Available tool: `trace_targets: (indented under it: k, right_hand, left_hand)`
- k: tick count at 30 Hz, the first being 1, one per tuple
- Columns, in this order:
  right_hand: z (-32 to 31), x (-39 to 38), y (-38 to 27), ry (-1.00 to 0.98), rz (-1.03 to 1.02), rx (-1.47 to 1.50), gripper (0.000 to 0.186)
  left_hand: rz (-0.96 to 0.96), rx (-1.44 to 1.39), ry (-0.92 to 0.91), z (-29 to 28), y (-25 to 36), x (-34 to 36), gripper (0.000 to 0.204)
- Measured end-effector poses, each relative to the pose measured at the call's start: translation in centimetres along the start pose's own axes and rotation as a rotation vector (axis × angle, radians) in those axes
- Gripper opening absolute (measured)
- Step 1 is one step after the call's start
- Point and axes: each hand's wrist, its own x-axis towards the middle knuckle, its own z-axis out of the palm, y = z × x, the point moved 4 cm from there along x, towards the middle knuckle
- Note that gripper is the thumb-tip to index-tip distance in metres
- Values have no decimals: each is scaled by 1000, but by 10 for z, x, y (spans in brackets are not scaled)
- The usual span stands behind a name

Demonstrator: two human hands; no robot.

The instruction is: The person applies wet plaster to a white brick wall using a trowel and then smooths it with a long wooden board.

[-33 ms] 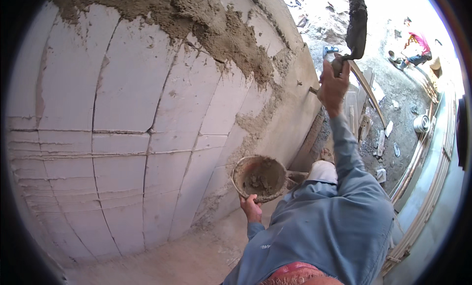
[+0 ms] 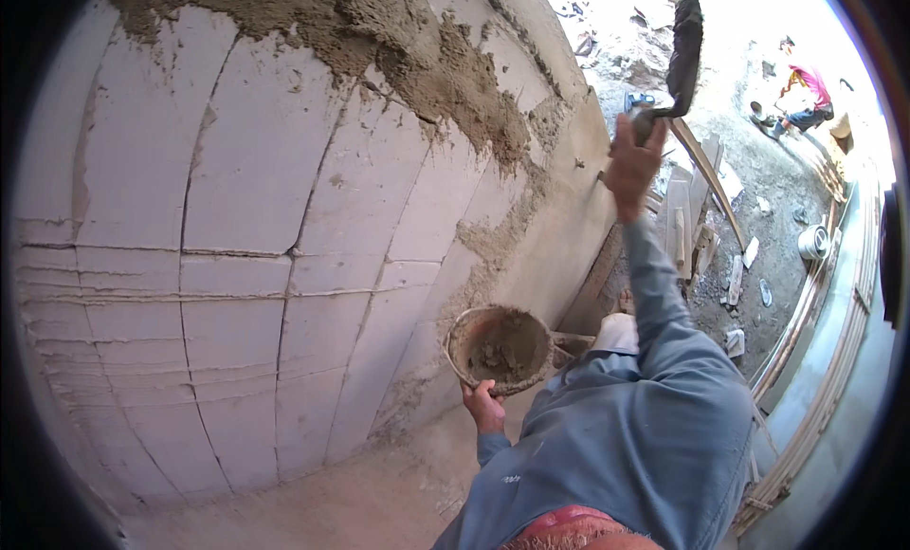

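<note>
My left hand (image 2: 486,408) grips the lower rim of a round bucket (image 2: 455,358). Grey mortar (image 2: 507,353) coats the inside of the bucket and lies in its bottom. My right hand (image 2: 633,171) is raised at arm's length, its fingers round the handle of a trowel (image 2: 684,57). The trowel's dark blade points up and away from me, seen nearly edge-on. To the left of both hands stands a wall of pale blocks (image 2: 251,142), with a rough band of wet mortar (image 2: 389,38) across its top. The trowel is apart from the wall.
Planks (image 2: 678,213) and rubble lie on the ground beyond my right arm. A white pail (image 2: 812,241) stands farther right. Another person in a pink top (image 2: 808,85) is bent over at the far right. Long poles (image 2: 820,389) run along the right side.
My right hand with the trowel has shifted slightly left and nearer to me. The blade has turned a little more edge-on. My left hand and the bucket have hardly moved.
</note>
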Motion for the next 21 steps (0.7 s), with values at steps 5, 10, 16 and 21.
trace_targets:
  k: [5, 10, 16, 21]
  right_hand:
    - [133, -78, 101, -397, 128, -386, 28]
    - [129, -243, -52, -1367, -271, 172, 34]
    - [5, -251, 20, -1733, -397, -244, 31]
    - [-95, -235, 122, -1813, -248, -970, 33]
  left_hand:
    - [426, 300, -70, -26, -4, 4, 73]
    - [291, 205, -92, -61, -24, 14, 70]
    - [15, -86, -46, -10, 18, -31, 71]
    - [123, 3, -106, 13, 40, -26, 71]
